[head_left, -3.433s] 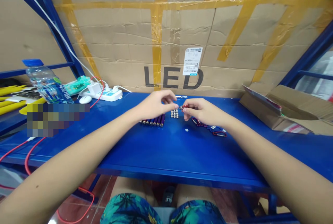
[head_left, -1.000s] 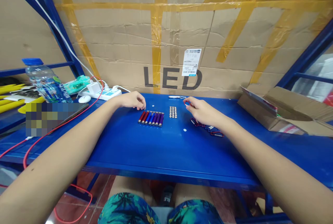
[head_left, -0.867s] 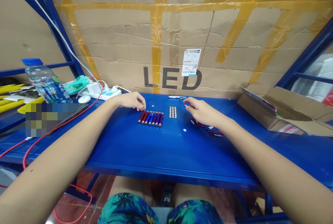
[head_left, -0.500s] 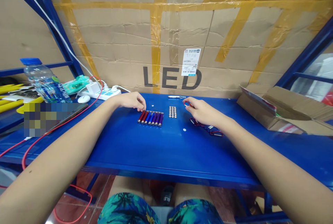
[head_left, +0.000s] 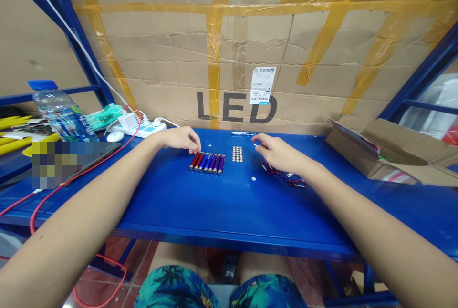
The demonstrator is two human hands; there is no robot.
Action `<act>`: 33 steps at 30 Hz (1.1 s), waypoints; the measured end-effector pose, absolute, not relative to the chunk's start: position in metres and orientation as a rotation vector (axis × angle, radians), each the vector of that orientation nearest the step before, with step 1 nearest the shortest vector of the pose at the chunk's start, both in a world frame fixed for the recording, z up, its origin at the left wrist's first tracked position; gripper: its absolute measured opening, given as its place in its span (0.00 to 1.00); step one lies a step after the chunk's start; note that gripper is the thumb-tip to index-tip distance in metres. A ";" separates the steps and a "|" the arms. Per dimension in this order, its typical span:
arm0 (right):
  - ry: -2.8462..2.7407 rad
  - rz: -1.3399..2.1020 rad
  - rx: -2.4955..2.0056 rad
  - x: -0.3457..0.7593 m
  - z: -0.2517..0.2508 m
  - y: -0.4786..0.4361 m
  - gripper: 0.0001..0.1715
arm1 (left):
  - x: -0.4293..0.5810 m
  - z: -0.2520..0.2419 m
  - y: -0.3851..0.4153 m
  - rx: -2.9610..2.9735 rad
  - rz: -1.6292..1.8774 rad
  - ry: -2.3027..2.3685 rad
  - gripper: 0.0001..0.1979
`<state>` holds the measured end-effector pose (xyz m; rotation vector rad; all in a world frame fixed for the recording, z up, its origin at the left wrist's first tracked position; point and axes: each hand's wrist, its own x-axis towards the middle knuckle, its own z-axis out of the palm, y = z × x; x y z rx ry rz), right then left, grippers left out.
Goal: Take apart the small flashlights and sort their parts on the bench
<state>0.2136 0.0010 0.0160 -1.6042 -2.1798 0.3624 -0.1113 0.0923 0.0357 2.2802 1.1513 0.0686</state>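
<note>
Several slim metal tubes, like small flashlight bodies (head_left: 207, 163), lie side by side in a row running from red through blue to purple. My left hand (head_left: 185, 140) is at the far end of the red ones, its fingers curled and closed; what they grip, if anything, is hidden. Right of the row stands a block of silver button cells (head_left: 237, 153). A red carabiner (head_left: 255, 141) is pinched in my right hand (head_left: 269, 151). Below that hand lies a pile of red and blue carabiners (head_left: 286, 176), partly covered by my wrist.
A silver pen-like piece with a clip loop (head_left: 243, 133) lies at the back of the blue table (head_left: 214, 208). An open cardboard box (head_left: 372, 155) stands right. On the left are a water bottle (head_left: 64, 112), a power strip (head_left: 152, 128) and a red cable (head_left: 96, 161).
</note>
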 end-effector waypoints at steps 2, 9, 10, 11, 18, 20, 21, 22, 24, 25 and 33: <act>-2.177 0.357 -1.601 0.213 0.016 0.001 0.19 | -0.112 0.036 0.092 2.282 0.083 1.154 0.11; -2.170 0.333 -1.585 0.215 0.018 0.002 0.19 | -0.112 0.033 0.094 2.246 0.309 1.205 0.10; -2.165 0.328 -1.590 0.216 0.018 0.002 0.18 | -0.111 0.032 0.094 2.249 0.367 1.223 0.10; -2.161 0.316 -1.589 0.217 0.019 0.003 0.17 | -0.110 0.032 0.093 2.257 0.426 1.246 0.10; -2.138 0.321 -1.550 0.226 0.025 0.005 0.22 | -0.102 0.029 0.090 2.350 0.764 1.393 0.09; -2.108 0.410 -1.507 0.229 0.028 0.005 0.27 | -0.100 0.028 0.089 2.348 0.826 1.390 0.09; -2.093 0.455 -1.495 0.230 0.029 0.005 0.26 | -0.099 0.028 0.088 2.343 0.850 1.390 0.09; -2.074 0.501 -1.494 0.232 0.030 0.005 0.22 | -0.098 0.028 0.088 2.339 0.869 1.392 0.09; -2.020 0.601 -1.487 0.233 0.031 0.005 0.15 | -0.095 0.029 0.086 2.344 0.906 1.397 0.08; -1.991 0.653 -1.469 0.234 0.032 0.005 0.13 | -0.093 0.030 0.084 2.351 0.925 1.396 0.08; -1.878 0.815 -1.425 0.232 0.037 -0.007 0.15 | -0.069 0.030 0.070 2.452 1.002 1.248 0.09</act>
